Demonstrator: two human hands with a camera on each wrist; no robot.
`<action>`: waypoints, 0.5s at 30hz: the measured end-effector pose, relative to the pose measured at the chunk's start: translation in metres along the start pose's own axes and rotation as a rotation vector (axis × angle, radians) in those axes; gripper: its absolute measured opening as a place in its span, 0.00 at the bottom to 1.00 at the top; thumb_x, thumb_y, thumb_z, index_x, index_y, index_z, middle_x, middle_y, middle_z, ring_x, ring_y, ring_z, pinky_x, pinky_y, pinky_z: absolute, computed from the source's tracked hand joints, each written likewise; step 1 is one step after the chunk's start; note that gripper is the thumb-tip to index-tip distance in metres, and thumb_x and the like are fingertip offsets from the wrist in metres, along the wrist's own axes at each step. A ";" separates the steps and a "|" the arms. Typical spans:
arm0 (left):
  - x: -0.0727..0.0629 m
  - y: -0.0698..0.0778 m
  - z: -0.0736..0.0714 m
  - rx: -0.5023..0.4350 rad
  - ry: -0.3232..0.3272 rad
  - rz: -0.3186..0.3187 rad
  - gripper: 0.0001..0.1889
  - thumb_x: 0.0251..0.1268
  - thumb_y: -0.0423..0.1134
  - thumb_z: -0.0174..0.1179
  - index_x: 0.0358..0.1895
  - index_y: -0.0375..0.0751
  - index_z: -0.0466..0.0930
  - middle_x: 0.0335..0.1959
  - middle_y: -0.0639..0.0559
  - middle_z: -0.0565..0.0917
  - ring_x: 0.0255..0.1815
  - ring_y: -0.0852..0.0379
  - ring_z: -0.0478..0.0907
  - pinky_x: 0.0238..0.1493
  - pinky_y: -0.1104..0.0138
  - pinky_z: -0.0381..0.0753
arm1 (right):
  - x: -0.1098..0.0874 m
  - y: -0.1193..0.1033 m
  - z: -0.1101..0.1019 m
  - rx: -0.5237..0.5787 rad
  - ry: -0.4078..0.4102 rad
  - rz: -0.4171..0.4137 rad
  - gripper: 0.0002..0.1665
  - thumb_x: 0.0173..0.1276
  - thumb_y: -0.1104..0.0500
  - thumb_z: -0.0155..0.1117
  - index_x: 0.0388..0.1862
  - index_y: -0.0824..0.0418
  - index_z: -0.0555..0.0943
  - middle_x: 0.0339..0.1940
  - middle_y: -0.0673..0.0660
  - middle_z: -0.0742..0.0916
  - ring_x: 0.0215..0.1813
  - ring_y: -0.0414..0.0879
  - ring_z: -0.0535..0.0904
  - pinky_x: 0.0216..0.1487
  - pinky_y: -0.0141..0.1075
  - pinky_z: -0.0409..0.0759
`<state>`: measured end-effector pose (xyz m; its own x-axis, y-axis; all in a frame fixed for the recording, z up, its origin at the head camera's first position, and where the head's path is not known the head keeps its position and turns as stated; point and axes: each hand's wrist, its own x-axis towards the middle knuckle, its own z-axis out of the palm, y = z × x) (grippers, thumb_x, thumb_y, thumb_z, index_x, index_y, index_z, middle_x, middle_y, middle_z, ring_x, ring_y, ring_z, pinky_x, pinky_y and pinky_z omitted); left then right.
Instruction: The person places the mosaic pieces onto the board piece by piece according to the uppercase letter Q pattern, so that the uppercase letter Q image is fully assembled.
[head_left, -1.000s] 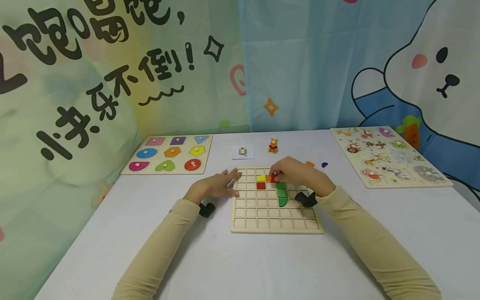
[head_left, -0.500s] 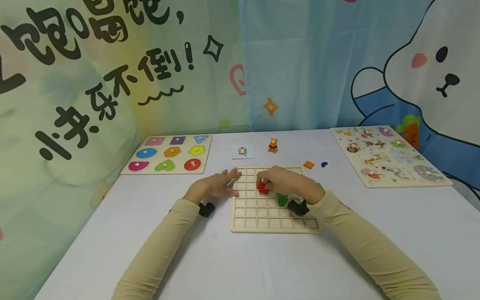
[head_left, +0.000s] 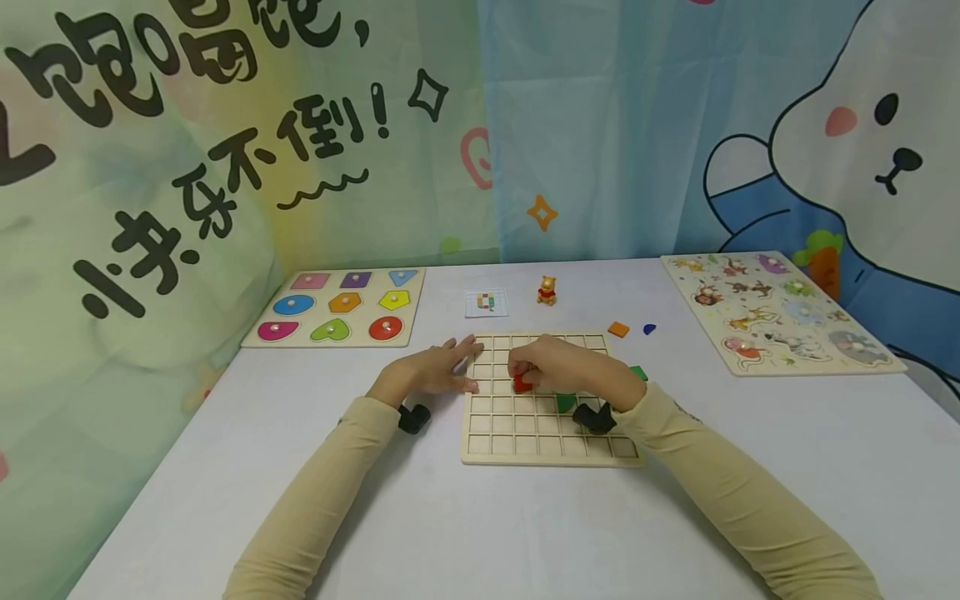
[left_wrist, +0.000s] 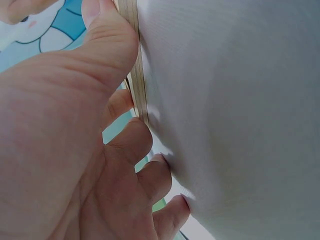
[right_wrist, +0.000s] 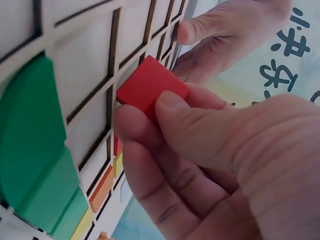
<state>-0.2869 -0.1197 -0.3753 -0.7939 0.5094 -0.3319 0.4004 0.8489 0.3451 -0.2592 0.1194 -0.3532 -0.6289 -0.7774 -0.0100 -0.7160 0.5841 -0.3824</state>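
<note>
My right hand point(head_left: 566, 364) pinches a red square tile point(right_wrist: 150, 87) between thumb and fingers, tilted close over the wooden grid board point(head_left: 510, 450). Past those fingers, the right wrist view shows a second red tile point(right_wrist: 117, 145), a yellow tile point(right_wrist: 118, 164) and an orange tile point(right_wrist: 101, 190) in the grid. A column of green tiles point(right_wrist: 30, 135), with a rounded end piece, lies nearer that camera; the hand mostly covers it in the head view. My left hand point(head_left: 431, 369) rests spread at the board's left side, its thumb point(left_wrist: 112, 42) against the wooden edge.
Behind the board lie a pattern card point(head_left: 486, 303) and a small bear figurine point(head_left: 547, 290). Loose orange point(head_left: 618, 329), blue point(head_left: 649, 329) and green point(head_left: 638, 372) pieces lie to the right. A shape puzzle point(head_left: 300, 335) stands back left, an animal puzzle point(head_left: 787, 360) back right.
My right hand has moved left across the board with the red tile and come slightly closer to me. The loose orange piece behind it now shows fully. My left hand has stayed put.
</note>
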 end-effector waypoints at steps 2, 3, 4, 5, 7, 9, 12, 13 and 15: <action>0.000 0.000 0.000 -0.001 -0.001 -0.001 0.42 0.65 0.57 0.59 0.79 0.55 0.49 0.81 0.53 0.44 0.81 0.42 0.41 0.76 0.44 0.47 | 0.000 0.001 0.000 -0.003 -0.002 0.002 0.05 0.69 0.69 0.60 0.41 0.61 0.79 0.36 0.53 0.86 0.38 0.43 0.81 0.42 0.35 0.80; 0.000 0.000 0.000 -0.001 -0.002 -0.002 0.42 0.65 0.57 0.59 0.79 0.55 0.49 0.81 0.53 0.44 0.81 0.42 0.41 0.76 0.45 0.47 | 0.000 0.001 0.000 -0.005 -0.005 0.010 0.05 0.70 0.68 0.60 0.40 0.60 0.79 0.35 0.52 0.86 0.37 0.42 0.81 0.41 0.35 0.80; 0.000 -0.001 0.000 -0.002 -0.003 -0.003 0.42 0.65 0.57 0.59 0.79 0.55 0.49 0.81 0.53 0.44 0.81 0.42 0.41 0.76 0.45 0.47 | 0.000 0.001 0.000 -0.007 -0.008 0.017 0.04 0.70 0.68 0.59 0.40 0.60 0.79 0.35 0.52 0.85 0.36 0.42 0.80 0.41 0.35 0.79; 0.000 -0.001 0.000 -0.002 -0.004 -0.005 0.42 0.65 0.57 0.59 0.79 0.55 0.49 0.81 0.53 0.43 0.81 0.42 0.40 0.76 0.45 0.47 | 0.001 0.001 0.000 -0.004 -0.013 0.029 0.04 0.70 0.67 0.59 0.40 0.60 0.79 0.35 0.51 0.85 0.36 0.41 0.79 0.41 0.34 0.79; 0.000 -0.001 0.000 -0.002 -0.005 -0.005 0.42 0.65 0.57 0.59 0.79 0.55 0.49 0.81 0.53 0.43 0.80 0.42 0.40 0.76 0.45 0.47 | 0.001 0.000 0.000 0.001 -0.023 0.043 0.04 0.71 0.67 0.59 0.40 0.60 0.78 0.34 0.51 0.85 0.35 0.41 0.77 0.41 0.35 0.78; 0.000 -0.001 0.000 -0.006 -0.005 -0.005 0.42 0.65 0.57 0.59 0.79 0.55 0.49 0.81 0.53 0.43 0.80 0.41 0.41 0.76 0.44 0.47 | 0.001 -0.001 0.000 0.009 -0.033 0.057 0.04 0.71 0.67 0.59 0.41 0.59 0.79 0.35 0.51 0.84 0.36 0.41 0.77 0.42 0.35 0.79; 0.000 -0.001 0.000 -0.004 -0.005 -0.002 0.42 0.65 0.58 0.59 0.79 0.55 0.49 0.81 0.53 0.43 0.80 0.41 0.41 0.76 0.44 0.47 | 0.001 -0.001 0.001 0.011 -0.045 0.070 0.04 0.71 0.67 0.59 0.41 0.59 0.78 0.35 0.50 0.85 0.37 0.41 0.78 0.42 0.34 0.79; 0.000 -0.001 0.000 -0.004 -0.005 -0.001 0.42 0.65 0.58 0.59 0.79 0.55 0.49 0.81 0.53 0.43 0.80 0.41 0.41 0.76 0.44 0.47 | 0.001 -0.001 0.001 0.010 -0.046 0.074 0.05 0.71 0.67 0.59 0.41 0.59 0.79 0.35 0.50 0.85 0.37 0.40 0.78 0.42 0.34 0.79; 0.000 -0.001 0.000 0.000 -0.006 -0.001 0.42 0.65 0.58 0.58 0.79 0.55 0.49 0.81 0.53 0.43 0.80 0.40 0.41 0.76 0.44 0.48 | 0.001 -0.001 0.002 0.009 -0.045 0.082 0.04 0.71 0.67 0.59 0.41 0.59 0.79 0.34 0.50 0.85 0.35 0.40 0.76 0.41 0.33 0.78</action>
<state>-0.2874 -0.1204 -0.3756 -0.7914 0.5097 -0.3375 0.4001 0.8493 0.3445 -0.2585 0.1178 -0.3547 -0.6707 -0.7371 -0.0832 -0.6597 0.6440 -0.3873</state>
